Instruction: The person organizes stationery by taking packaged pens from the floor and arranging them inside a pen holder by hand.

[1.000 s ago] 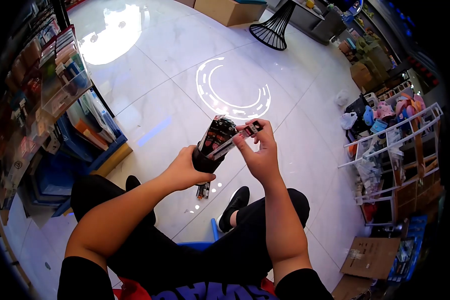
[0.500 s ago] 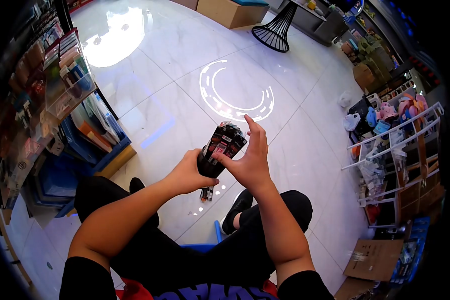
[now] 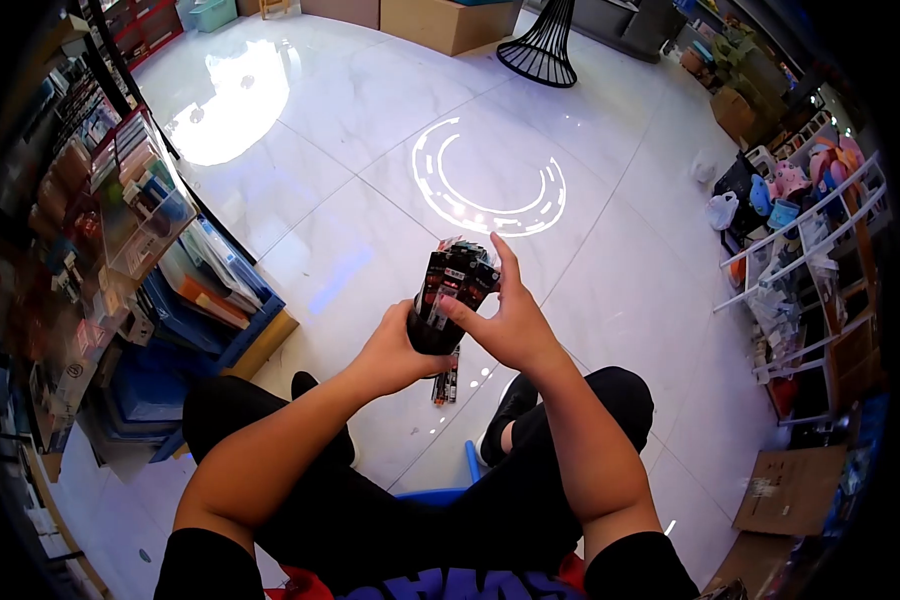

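In front of me, above the floor, is a bundle of black printed packets (image 3: 455,275) standing in what looks like a black cup-shaped holder (image 3: 430,335). My left hand (image 3: 390,350) is closed around the holder's lower part from the left. Against the bundle's right side is my right hand (image 3: 510,320), its thumb across the front and its fingers around the right edge, the index finger pointing up. A few more slim dark packets (image 3: 447,385) show below my hands; I cannot tell whether they lie on the floor.
At left stands a shelf with folders and stationery (image 3: 205,275). To the right is a white wire rack (image 3: 805,270) with bagged goods and a cardboard box (image 3: 785,490) below it. A black wire table base (image 3: 540,50) stands ahead. A blue stool (image 3: 430,496) is under me.
The view has shifted slightly, so things sit further right. My right hand has come closer around the bundle's right edge. The left hand keeps its hold.
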Action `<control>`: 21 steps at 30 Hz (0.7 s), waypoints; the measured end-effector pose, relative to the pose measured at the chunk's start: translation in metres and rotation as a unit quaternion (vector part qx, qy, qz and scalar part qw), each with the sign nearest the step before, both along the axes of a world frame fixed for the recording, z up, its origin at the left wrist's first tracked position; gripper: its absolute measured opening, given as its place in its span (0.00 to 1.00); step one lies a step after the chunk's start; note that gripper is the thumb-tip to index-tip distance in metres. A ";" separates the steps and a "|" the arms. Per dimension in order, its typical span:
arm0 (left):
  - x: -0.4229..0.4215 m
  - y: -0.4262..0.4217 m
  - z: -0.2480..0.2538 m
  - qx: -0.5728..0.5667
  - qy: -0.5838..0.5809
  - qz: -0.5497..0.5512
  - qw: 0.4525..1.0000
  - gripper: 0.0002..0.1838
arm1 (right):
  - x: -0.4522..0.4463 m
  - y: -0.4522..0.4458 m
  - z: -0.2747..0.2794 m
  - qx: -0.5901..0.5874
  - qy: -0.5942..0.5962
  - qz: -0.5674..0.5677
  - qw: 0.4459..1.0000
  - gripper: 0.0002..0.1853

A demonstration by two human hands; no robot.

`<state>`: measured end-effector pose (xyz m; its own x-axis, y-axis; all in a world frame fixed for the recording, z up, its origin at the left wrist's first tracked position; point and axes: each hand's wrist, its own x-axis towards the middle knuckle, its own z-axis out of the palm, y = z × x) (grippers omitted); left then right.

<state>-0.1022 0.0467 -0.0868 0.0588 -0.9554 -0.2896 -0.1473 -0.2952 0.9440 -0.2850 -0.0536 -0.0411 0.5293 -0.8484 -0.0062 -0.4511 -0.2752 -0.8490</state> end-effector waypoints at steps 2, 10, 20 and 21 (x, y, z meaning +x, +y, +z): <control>-0.001 0.000 0.009 0.006 0.009 -0.004 1.000 0.44 | -0.001 0.001 0.004 0.064 -0.024 0.021 0.997 0.55; -0.005 0.003 0.017 -0.045 0.015 -0.022 0.999 0.51 | 0.001 0.002 -0.009 0.125 -0.027 0.075 0.989 0.36; -0.005 0.000 0.027 -0.072 0.062 -0.003 0.995 0.46 | 0.000 0.003 -0.003 0.072 -0.065 0.069 0.993 0.42; -0.006 0.002 0.035 -0.067 0.054 0.002 0.996 0.45 | -0.003 0.004 0.003 0.073 -0.051 0.070 0.994 0.42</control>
